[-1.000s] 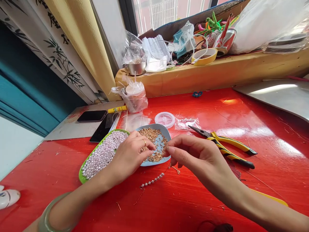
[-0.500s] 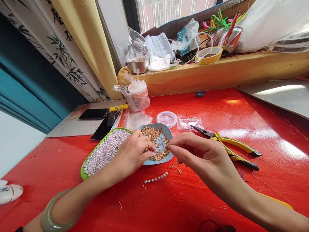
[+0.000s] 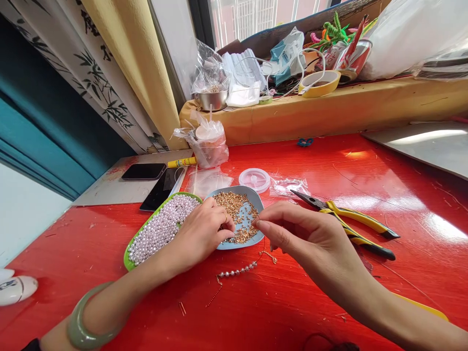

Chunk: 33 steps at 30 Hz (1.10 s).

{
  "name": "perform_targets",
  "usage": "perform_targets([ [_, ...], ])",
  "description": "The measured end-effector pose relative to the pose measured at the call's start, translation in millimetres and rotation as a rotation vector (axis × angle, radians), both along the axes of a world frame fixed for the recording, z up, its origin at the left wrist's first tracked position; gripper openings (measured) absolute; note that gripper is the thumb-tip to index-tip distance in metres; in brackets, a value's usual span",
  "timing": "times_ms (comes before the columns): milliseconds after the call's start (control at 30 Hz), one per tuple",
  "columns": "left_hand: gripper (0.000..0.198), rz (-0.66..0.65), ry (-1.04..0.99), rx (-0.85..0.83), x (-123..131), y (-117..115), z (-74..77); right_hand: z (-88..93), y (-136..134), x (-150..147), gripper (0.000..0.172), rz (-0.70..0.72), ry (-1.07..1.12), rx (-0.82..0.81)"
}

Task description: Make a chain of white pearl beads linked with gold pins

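Fingers, left: on my feed the left hand [image 3: 199,239] curls over the blue dish [image 3: 234,245], with its fingertips [image 3: 229,225] down among the gold beads [image 3: 234,204]. Thumb and forefinger are close together, and I cannot tell whether they pinch a bead.
Fingers, right: the right hand [image 3: 310,241] reaches in from the right with thumb and forefinger pressed together at the dish's right rim. What they pinch is too small for me to make out.
Around: a green tray [image 3: 126,257] heaped with pearls [image 3: 161,226] touches the dish on its left. A clear spool [image 3: 254,179] and a small plastic bag [image 3: 290,186] lie just behind the dish. Two dark phones [image 3: 144,171], a yellow marker [image 3: 182,162] and a bagged cup [image 3: 206,141] sit farther back.
In the way: the left hand covers the dish's left side and the tray's near corner. The right hand hides part of the yellow-handled pliers [image 3: 356,226] beyond it.
Surface: a glossy red table [image 3: 292,302], scratched and strewn with fine wire clippings.
Room: a cloth-covered window ledge [image 3: 365,105] holds a steel bowl [image 3: 214,99], a tape roll [image 3: 319,83] and bags. A yellow curtain [image 3: 124,63] hangs at the left.
Beads and fingers: the gold beads lie right under the left fingertips and just left of the right ones. A pearl strand [image 3: 237,269] lies on the table in front of the dish, below and between both hands.
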<state>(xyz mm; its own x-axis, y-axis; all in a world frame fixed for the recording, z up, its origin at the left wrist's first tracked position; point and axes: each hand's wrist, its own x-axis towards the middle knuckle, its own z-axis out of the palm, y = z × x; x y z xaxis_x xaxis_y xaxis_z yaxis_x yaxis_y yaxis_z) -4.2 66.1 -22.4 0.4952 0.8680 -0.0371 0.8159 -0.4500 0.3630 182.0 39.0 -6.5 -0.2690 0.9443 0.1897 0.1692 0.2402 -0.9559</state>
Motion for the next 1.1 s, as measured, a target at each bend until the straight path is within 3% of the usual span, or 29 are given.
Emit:
perform_targets([
  [433,0.017,0.254,-0.092,0.009,-8,7,4.2,-1.8,-1,1,0.014,0.0,-0.044,-0.014],
  [1100,0.017,0.169,-0.117,-0.03,-9,7,5.9,-1.9,0,-1,0.014,0.008,-0.054,-0.028],
])
